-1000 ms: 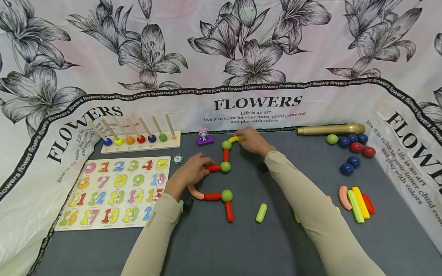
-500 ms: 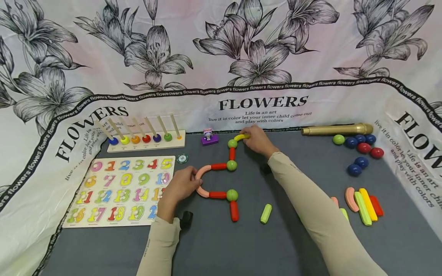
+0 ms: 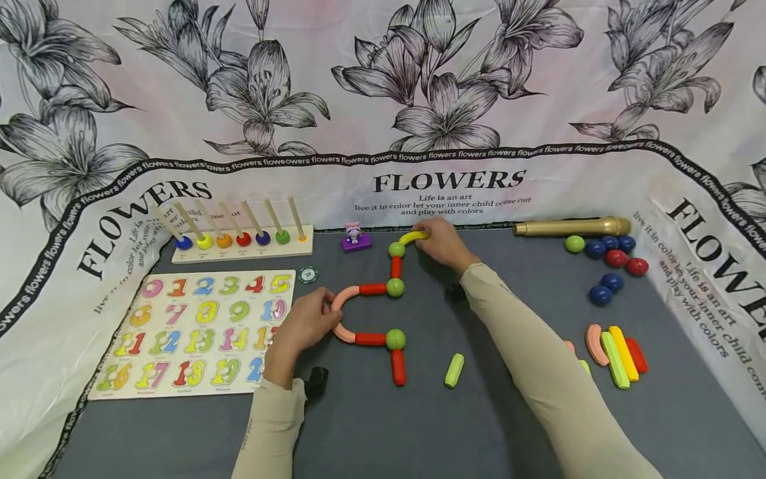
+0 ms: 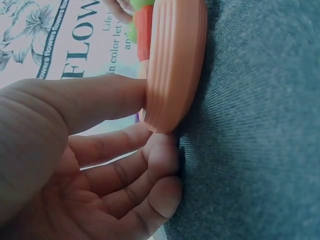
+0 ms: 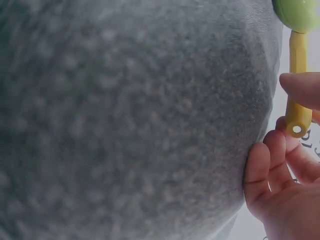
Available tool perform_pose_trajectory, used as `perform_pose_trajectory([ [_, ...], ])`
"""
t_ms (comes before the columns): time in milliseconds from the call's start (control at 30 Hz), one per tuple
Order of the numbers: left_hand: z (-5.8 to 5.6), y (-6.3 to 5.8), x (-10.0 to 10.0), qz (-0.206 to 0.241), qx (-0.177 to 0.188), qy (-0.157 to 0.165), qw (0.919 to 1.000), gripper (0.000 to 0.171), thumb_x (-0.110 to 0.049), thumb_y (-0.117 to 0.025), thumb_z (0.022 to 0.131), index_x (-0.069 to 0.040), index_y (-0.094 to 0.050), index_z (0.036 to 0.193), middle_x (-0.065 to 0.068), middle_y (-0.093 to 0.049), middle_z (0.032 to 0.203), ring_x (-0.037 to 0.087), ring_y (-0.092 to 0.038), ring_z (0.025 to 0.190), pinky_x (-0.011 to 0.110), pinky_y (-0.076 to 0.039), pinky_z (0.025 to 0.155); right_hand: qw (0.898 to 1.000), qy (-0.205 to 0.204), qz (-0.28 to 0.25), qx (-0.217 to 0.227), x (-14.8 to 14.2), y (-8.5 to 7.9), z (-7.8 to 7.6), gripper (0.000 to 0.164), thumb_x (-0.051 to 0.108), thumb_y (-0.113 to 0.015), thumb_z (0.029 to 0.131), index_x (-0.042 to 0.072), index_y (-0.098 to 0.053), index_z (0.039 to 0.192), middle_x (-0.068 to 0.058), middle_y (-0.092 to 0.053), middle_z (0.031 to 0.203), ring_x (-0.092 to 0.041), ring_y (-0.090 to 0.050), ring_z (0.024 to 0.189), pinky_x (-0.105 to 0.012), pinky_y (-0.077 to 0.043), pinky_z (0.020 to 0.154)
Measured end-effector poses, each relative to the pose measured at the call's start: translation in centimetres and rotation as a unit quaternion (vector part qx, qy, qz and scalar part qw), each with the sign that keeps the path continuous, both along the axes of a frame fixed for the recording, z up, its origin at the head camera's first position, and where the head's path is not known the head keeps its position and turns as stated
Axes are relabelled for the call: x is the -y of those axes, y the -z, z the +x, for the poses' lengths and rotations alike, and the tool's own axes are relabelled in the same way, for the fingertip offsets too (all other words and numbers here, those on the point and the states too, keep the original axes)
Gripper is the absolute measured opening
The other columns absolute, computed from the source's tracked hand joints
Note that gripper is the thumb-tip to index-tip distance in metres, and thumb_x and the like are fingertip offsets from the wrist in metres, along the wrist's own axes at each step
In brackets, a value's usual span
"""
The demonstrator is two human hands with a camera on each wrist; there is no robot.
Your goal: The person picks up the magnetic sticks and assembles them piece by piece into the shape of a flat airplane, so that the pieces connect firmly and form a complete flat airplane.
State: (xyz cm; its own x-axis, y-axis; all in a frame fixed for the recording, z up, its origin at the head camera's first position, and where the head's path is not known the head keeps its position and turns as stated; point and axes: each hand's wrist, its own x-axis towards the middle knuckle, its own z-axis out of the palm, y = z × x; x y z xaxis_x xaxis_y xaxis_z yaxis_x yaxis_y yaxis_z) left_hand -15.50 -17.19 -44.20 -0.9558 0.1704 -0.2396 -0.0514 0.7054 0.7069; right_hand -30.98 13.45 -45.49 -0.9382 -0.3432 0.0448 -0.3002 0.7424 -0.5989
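Note:
A chain of toy rods and balls lies mid-table in the head view. My left hand (image 3: pixel 305 322) pinches the outer bend of its pink curved rod (image 3: pixel 340 307) between thumb and fingers. Up at the chain's far end, my right hand (image 3: pixel 444 245) holds a yellow curved rod (image 3: pixel 413 237), whose end hole (image 5: pixel 297 129) shows in the right wrist view. That rod meets a green ball (image 3: pixel 396 250). Red rods join it to a second green ball (image 3: pixel 395 287) and on to the pink bend. Below, another red rod (image 3: pixel 371 339) leads to a third green ball (image 3: pixel 395 339).
A light green rod (image 3: pixel 454 370) lies right of the chain. More rods (image 3: pixel 621 359), several balls (image 3: pixel 612 283) and a gold microphone-shaped piece (image 3: pixel 571 226) lie at right. A number board (image 3: pixel 197 392), a peg stand (image 3: pixel 242 253) and a purple-based figurine (image 3: pixel 356 245) stand left and behind.
My left hand has let go of the upper red rod and moved down-left onto the pink curved rod, uncovering its bend. The right hand keeps its grip on the yellow rod.

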Motion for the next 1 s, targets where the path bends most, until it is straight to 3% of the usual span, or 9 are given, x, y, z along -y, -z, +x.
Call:
perform_pose_trajectory([
  [233, -0.4, -0.3, -0.1, 0.003, -0.003, 0.010, 0.9999, 0.029, -0.013, -0.070, 0.102, 0.004, -0.063, 0.124, 0.007, -0.059, 0.085, 0.020, -0.053, 0.070, 0.032, -0.041, 0.063, 1.000, -0.010, 0.000, 0.008, -0.5, -0.1, -0.2, 0.032, 0.001, -0.072, 0.098, -0.008, -0.072, 0.128, -0.028, -0.067, 0.130, -0.046, -0.055, 0.128, -0.056, -0.043, 0.109],
  [500, -0.1, -0.2, 0.1, 0.003, -0.001, 0.000, 1.0000, 0.031, -0.015, -0.072, 0.101, 0.003, -0.064, 0.125, 0.007, -0.059, 0.084, 0.020, -0.054, 0.071, 0.032, -0.041, 0.064, 0.998, -0.030, -0.018, 0.048, -0.8, -0.4, -0.4, 0.033, 0.009, -0.067, 0.104, -0.005, -0.070, 0.135, -0.024, -0.061, 0.124, -0.035, -0.054, 0.100, -0.047, -0.046, 0.087],
  [667, 0.1, -0.1, 0.0, 0.006, -0.003, -0.001, 1.0000, 0.033, -0.015, -0.072, 0.101, 0.003, -0.063, 0.127, 0.008, -0.059, 0.085, 0.021, -0.054, 0.072, 0.033, -0.041, 0.064, 0.998, -0.020, -0.041, 0.048, -1.3, -0.5, 0.1, 0.033, 0.009, -0.063, 0.108, -0.007, -0.067, 0.135, -0.025, -0.062, 0.126, -0.039, -0.057, 0.105, -0.049, -0.048, 0.090],
  [800, 0.3, 0.0, 0.1, 0.004, 0.012, -0.004, 0.9999, 0.036, -0.017, -0.071, 0.102, 0.003, -0.062, 0.130, 0.008, -0.059, 0.088, 0.022, -0.054, 0.075, 0.033, -0.041, 0.065, 0.993, -0.011, -0.074, 0.093, -2.0, -0.6, 0.4, 0.037, 0.012, -0.056, 0.112, -0.007, -0.062, 0.142, -0.027, -0.061, 0.140, -0.041, -0.061, 0.119, -0.052, -0.049, 0.100],
  [1000, 0.2, 0.1, 0.0, -0.004, 0.004, 0.006, 1.0000, 0.041, -0.018, -0.070, 0.103, 0.005, -0.060, 0.136, 0.010, -0.060, 0.089, 0.022, -0.054, 0.074, 0.033, -0.042, 0.065, 0.987, 0.019, -0.093, 0.131, -4.4, -2.1, 2.2, 0.042, 0.017, -0.048, 0.115, -0.005, -0.055, 0.150, -0.029, -0.062, 0.138, -0.040, -0.064, 0.113, -0.052, -0.050, 0.096],
])
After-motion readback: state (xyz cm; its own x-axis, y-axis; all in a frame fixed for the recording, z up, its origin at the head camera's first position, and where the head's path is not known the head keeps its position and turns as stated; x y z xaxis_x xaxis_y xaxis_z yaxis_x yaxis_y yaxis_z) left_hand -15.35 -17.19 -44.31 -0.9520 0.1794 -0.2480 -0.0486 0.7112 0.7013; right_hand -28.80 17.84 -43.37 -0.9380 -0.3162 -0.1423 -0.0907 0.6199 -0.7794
